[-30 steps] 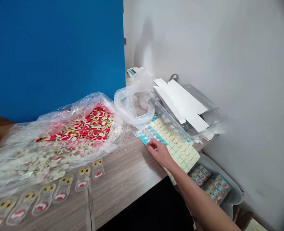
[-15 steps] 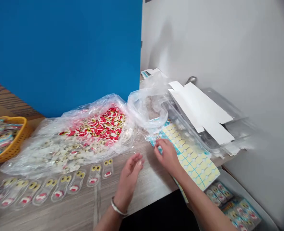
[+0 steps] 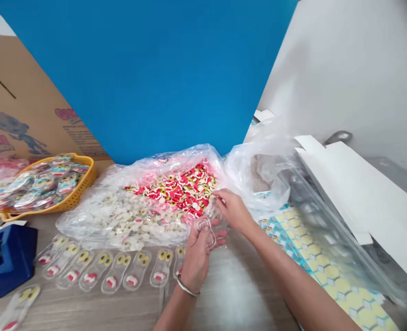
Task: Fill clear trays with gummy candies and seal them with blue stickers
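My left hand [image 3: 197, 257], with a silver bangle at the wrist, holds an empty clear plastic blister shell [image 3: 206, 232] between thumb and fingers. My right hand [image 3: 234, 209] is at the right edge of an open clear plastic bag [image 3: 96, 216], its thumb and forefinger pinched together. What lies between those fingertips is too small to make out. Inside the bag is a heap of small gummy candies [image 3: 186, 188], red-and-white and yellow-ringed. Along the table below the bag runs a row of filled blister shells [image 3: 111, 273], each with two yellow eye candies and one red-and-white candy.
At left, a yellow basket [image 3: 86, 181] holds many packed candies, near a blue tape dispenser [image 3: 10, 262] and a cardboard box [image 3: 20, 78]. Yellow-and-blue sticker sheets [image 3: 330, 271], a crumpled plastic bag [image 3: 238, 165] and white card pieces [image 3: 358, 184] lie at right.
The view has swung left. My right hand has gone from the sticker sheets to the candy bag's edge. A clear blister shell now shows in my left hand.
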Available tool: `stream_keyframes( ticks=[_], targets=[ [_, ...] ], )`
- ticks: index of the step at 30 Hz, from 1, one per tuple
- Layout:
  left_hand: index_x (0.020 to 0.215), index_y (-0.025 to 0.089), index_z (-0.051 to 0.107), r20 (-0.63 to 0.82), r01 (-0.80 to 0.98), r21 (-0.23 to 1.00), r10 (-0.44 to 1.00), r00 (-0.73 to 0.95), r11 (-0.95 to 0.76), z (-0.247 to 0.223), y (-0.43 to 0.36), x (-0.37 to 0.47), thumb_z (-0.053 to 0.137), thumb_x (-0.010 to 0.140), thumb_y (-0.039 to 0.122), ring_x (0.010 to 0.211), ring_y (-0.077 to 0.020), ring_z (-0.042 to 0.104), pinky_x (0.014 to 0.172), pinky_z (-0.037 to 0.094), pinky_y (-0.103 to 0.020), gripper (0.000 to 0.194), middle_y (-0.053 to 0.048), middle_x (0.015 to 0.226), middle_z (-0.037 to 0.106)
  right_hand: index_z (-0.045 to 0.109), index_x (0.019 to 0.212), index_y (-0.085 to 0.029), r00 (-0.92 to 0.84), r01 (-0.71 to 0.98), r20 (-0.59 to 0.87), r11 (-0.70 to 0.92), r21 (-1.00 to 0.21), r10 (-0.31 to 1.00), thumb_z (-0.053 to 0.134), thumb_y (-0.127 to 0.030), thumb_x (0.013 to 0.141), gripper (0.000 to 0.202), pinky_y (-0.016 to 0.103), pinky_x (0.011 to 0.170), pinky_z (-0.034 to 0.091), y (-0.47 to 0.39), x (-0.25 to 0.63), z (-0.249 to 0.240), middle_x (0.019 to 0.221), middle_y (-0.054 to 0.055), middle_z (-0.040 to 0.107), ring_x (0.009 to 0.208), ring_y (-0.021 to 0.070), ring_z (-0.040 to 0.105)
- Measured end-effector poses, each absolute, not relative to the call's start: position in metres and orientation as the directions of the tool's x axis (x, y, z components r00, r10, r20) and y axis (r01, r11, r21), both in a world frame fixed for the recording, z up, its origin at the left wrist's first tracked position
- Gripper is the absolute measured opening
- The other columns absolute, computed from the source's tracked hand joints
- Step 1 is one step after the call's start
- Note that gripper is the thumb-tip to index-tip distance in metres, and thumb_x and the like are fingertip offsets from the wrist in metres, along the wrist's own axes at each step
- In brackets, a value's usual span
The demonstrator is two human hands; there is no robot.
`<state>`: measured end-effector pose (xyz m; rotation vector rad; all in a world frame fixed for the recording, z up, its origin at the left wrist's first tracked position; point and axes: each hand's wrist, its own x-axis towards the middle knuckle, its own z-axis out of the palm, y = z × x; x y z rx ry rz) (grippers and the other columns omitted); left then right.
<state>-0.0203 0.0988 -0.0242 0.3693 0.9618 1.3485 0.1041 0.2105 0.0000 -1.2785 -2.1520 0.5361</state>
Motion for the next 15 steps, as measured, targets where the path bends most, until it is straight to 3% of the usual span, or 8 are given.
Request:
stream_keyframes(
  ticks=[6,11,15],
  targets=[
    [0.121,0.02,0.052,-0.39,-0.624,0.742,0.915,-0.1,0.248,-0.031,0.095,-0.024,0.065,0.085,0.041,0.08,-0.0198,0.071,0.067,0.055,-0.031,0.043,-0.011,0.107,0.069,0.07,0.092,-0.019,-0.413,0.828,0.107,0.422,-0.369,0.905,0.048,-0.016,0.092,0.022,0.027,0.083,0.044,0.264,0.058,-0.009,0.098,0.008,0.068,0.093,0.0188,0.062],
    [0.124,0.023,0.048,-0.396,-0.639,0.728,0.913,-0.097,0.248,-0.029,0.095,-0.023,0.061,0.088,0.044,0.081,-0.0193,0.071,0.065,0.055,-0.029,0.044,-0.011,0.114,0.067,0.066,0.078,-0.018,-0.386,0.845,0.088,0.39,-0.366,0.918,0.059,-0.013,0.082,0.01,0.029,0.077,0.043,0.284,0.041,-0.017,0.094,0.009,0.067,0.085,0.0201,0.061],
    [0.121,0.02,0.051,-0.447,-0.715,0.655,0.888,-0.106,0.244,-0.026,0.097,-0.027,0.055,0.088,0.054,0.077,-0.0221,0.072,0.063,0.056,-0.033,0.048,-0.015,0.114,0.068,0.061,0.08,-0.018,-0.366,0.825,0.112,0.377,-0.421,0.924,0.057,-0.013,0.083,0.007,0.025,0.073,0.043,0.277,0.047,-0.016,0.085,0.003,0.065,0.079,0.0158,0.06]
  ],
)
